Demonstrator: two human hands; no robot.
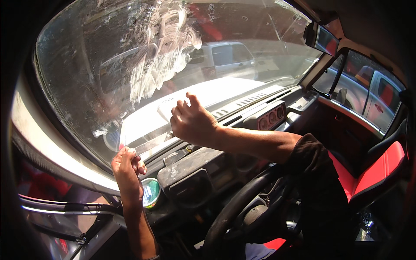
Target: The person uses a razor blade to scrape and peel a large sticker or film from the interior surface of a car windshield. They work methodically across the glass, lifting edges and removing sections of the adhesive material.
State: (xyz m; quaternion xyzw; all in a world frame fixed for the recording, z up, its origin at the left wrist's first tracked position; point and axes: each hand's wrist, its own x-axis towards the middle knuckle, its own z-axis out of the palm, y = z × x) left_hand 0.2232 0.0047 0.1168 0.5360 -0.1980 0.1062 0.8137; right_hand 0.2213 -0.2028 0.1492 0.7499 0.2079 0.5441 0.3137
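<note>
My right hand [193, 121] is raised over the dashboard [229, 113], its back toward me, close to the windshield [242, 26]. Its fingers are bent inward, and whatever they may hold is hidden. A broad whitish smear [162, 56] streaks the upper glass. Lower down at the left windshield corner is my left hand [127, 167], thumb and fingers pinched together. Something small and dark seems to show between them, too small to name. Just beside that wrist, a round tub [151, 193] with a green and white top rests at the dashboard's left end.
Below my right arm is the black steering wheel [234, 212]. A dusty instrument cluster [190, 173] stands behind it. Red and black seats [381, 169] are at the right. The rear-view mirror [326, 40] hangs at upper right, and the left door [69, 210] appears open.
</note>
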